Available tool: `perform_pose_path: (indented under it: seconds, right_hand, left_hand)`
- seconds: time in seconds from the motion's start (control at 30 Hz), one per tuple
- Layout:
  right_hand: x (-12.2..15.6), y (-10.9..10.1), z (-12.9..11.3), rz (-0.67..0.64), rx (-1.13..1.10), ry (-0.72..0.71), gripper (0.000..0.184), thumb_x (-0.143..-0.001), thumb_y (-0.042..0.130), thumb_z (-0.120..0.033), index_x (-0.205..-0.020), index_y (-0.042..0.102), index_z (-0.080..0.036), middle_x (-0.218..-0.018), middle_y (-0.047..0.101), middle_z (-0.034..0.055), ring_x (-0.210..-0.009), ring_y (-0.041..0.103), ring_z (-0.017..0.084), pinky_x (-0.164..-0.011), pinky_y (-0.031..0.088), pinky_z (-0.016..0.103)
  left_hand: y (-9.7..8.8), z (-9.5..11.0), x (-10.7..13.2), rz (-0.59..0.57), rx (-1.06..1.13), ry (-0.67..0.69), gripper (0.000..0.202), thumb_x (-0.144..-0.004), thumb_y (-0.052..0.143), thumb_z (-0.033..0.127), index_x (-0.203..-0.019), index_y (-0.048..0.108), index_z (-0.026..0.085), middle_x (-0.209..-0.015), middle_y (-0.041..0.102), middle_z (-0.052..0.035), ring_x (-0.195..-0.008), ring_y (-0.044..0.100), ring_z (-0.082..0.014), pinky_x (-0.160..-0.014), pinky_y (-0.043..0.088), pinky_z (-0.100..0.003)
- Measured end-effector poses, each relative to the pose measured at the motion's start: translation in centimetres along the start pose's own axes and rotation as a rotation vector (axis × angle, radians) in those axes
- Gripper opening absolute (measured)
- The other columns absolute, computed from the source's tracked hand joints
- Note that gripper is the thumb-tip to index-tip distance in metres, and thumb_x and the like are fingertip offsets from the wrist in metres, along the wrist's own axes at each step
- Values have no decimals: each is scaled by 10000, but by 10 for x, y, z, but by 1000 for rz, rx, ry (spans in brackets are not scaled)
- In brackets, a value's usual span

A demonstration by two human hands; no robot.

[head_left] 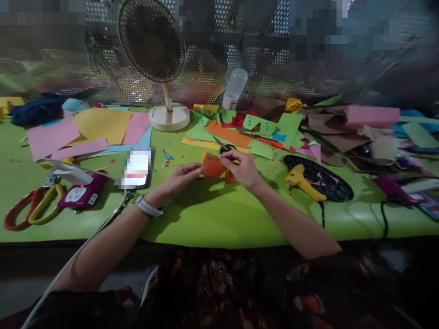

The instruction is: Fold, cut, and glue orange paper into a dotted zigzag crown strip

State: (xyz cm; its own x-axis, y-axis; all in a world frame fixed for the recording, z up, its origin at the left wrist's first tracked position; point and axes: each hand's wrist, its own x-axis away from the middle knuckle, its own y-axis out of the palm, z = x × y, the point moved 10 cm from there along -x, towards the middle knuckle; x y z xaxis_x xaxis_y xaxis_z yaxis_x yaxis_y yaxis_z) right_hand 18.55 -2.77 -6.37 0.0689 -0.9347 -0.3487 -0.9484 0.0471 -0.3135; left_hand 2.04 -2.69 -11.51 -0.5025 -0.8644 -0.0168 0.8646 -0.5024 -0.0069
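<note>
A folded piece of orange paper with a small blue dot near its upper left corner is held above the green table. My left hand pinches its left edge between thumb and fingers. At the upper right edge, the closed fingertips of my right hand grip the same paper. Whether they also hold a tiny dot is too small to tell. Just behind the paper lie black-handled scissors, partly hidden. Scattered red and blue paper dots lie left of the scissors.
A phone and purple power socket with cables stand left, beside large shears. A yellow glue gun rests on a black tray at right. Behind are a fan, coloured paper sheets and a clear bottle.
</note>
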Motion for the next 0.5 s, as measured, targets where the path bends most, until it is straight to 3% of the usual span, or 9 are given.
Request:
perform_pose_path:
  seconds: [0.07, 0.13, 0.2, 0.27, 0.33, 0.4, 0.5]
  right_hand:
    - [0, -1, -9, -8, 67, -40, 268, -850, 650, -436, -912, 733, -190, -936, 741, 71, -887, 679, 213, -858, 536, 399]
    - [4, -19, -28, 34, 195, -120, 320, -883, 611, -451, -1048, 720, -199, -1116, 713, 97, -1038, 655, 228, -947, 505, 420]
    - [18, -53, -48, 115, 363, -200, 355, -916, 564, -436, -1167, 679, -213, -1214, 675, 101, -1106, 627, 236, -985, 481, 437]
    - [40, -91, -56, 159, 588, -217, 344, -921, 544, -394, -1186, 667, -212, -1143, 697, 101, -1067, 639, 249, -984, 475, 453]
    - [67, -133, -46, 191, 849, -151, 362, -894, 550, -380, -1179, 665, -189, -1159, 684, 131, -1125, 609, 301, -1005, 448, 496]
    - [95, -168, -14, 136, 1106, 28, 429, -861, 554, -379, -1220, 636, -158, -1200, 657, 161, -1141, 591, 349, -983, 447, 522]
    - [128, -197, 38, -12, 1364, 265, 515, -831, 556, -392, -1249, 595, -92, -1154, 650, 198, -1086, 598, 365, -910, 471, 484]
  left_hand:
    - [2, -11, 0, 21, 38, -70, 372, -717, 790, 495, -895, 737, 174, -907, 762, -54, -851, 688, -166, -817, 552, -300]
    - [-4, -19, 0, 102, 86, -133, 346, -709, 800, 472, -897, 746, 187, -914, 765, -54, -835, 694, -167, -786, 559, -294]
    - [-13, -21, 2, 181, 139, -156, 324, -694, 815, 450, -879, 747, 193, -934, 765, -59, -848, 701, -175, -741, 565, -276]
    - [-19, -21, 2, 219, 186, -156, 309, -695, 819, 430, -881, 742, 195, -961, 763, -64, -891, 708, -191, -704, 564, -261]
    - [-21, -21, 1, 228, 209, -146, 291, -720, 802, 417, -892, 735, 193, -980, 761, -66, -924, 712, -201, -683, 562, -254]
    - [-22, -21, 0, 234, 210, -137, 274, -737, 789, 403, -900, 732, 190, -983, 760, -64, -928, 713, -200, -672, 562, -252]
    - [-22, -23, -2, 240, 210, -130, 253, -745, 784, 380, -902, 730, 188, -985, 759, -62, -914, 713, -193, -672, 566, -254]
